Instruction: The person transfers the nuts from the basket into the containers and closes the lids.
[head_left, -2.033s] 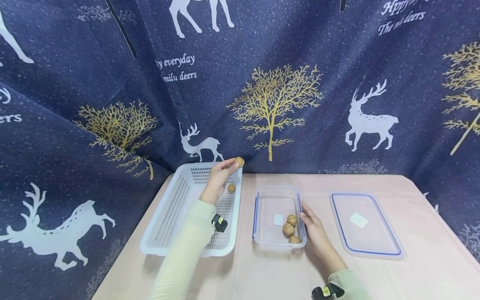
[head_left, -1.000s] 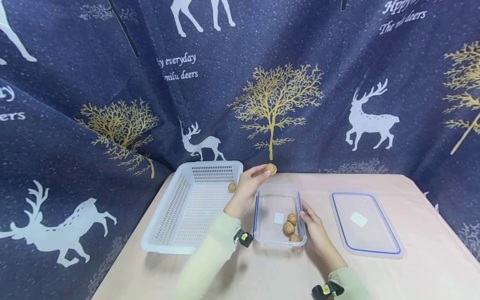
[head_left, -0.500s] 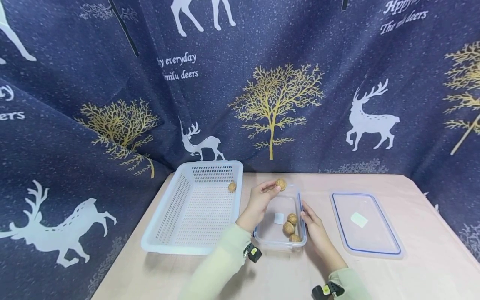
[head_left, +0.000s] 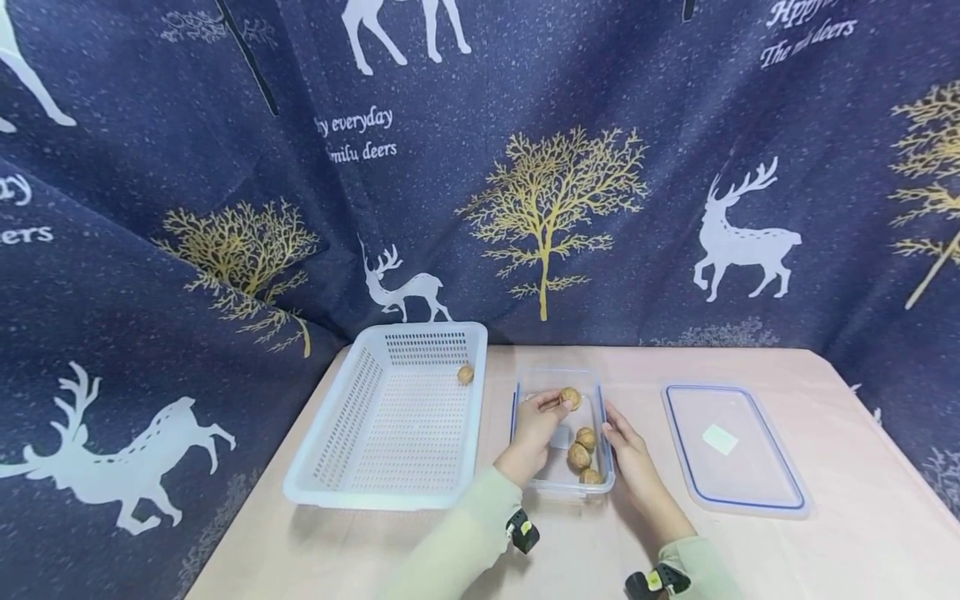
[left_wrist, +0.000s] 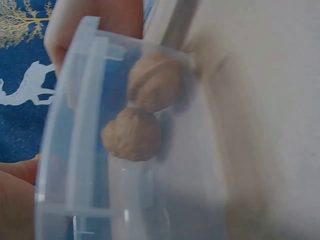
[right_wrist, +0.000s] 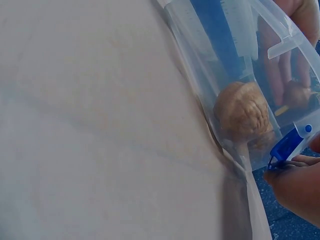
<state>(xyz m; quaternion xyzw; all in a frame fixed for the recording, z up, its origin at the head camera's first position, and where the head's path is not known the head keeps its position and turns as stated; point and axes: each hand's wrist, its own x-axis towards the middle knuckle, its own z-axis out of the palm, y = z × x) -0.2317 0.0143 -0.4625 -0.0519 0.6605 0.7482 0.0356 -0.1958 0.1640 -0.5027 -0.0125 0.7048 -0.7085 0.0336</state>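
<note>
My left hand (head_left: 536, 433) pinches a walnut (head_left: 571, 397) between thumb and fingertips, inside the outline of a clear plastic food container (head_left: 555, 487). Three walnuts (head_left: 579, 457) lie along the container's right side. My right hand (head_left: 636, 467) rests against the right outer wall, fingers extended along it. In the left wrist view, two walnuts (left_wrist: 132, 135) show through the container's clear wall. The right wrist view has the thumb of my right hand (right_wrist: 300, 190) beside a blue latch (right_wrist: 290, 142). The pinched walnut (right_wrist: 297, 95) appears blurred through the plastic there.
A white slotted basket (head_left: 322, 467) stands at the left with one walnut (head_left: 466, 375) near its far right corner. At the right lies a clear lid (head_left: 738, 450) with a blue seal. A dark patterned cloth (head_left: 585, 292) hangs behind the pink-covered table (head_left: 570, 550).
My left hand has carried the walnut from above the basket rightwards, then lowered it toward the container. The right hand has stayed at the container's side.
</note>
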